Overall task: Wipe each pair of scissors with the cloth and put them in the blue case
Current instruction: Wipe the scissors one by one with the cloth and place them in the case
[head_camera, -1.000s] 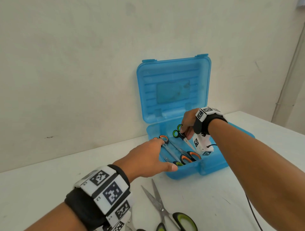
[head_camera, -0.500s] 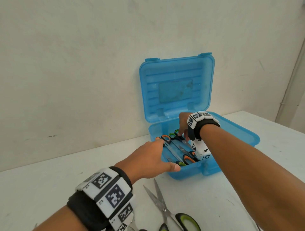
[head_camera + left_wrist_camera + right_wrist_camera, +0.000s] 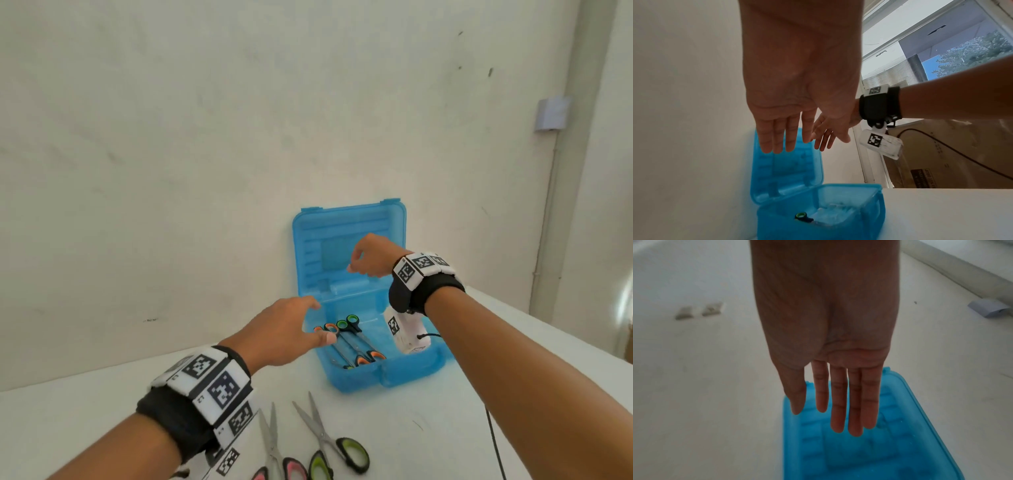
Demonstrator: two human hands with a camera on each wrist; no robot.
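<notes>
Right hand (image 3: 371,255) has risen, fingers loose, before the ribbed translucent blue case (image 3: 416,371); left hand (image 3: 284,329) flat.

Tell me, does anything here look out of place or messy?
Nothing damaged or spilled. Two pairs of scissors, pink-handled and green-handled, lie on the table outside the blue case, blades parted. No cloth is visible. Both the left hand and right hand hold nothing.
</notes>
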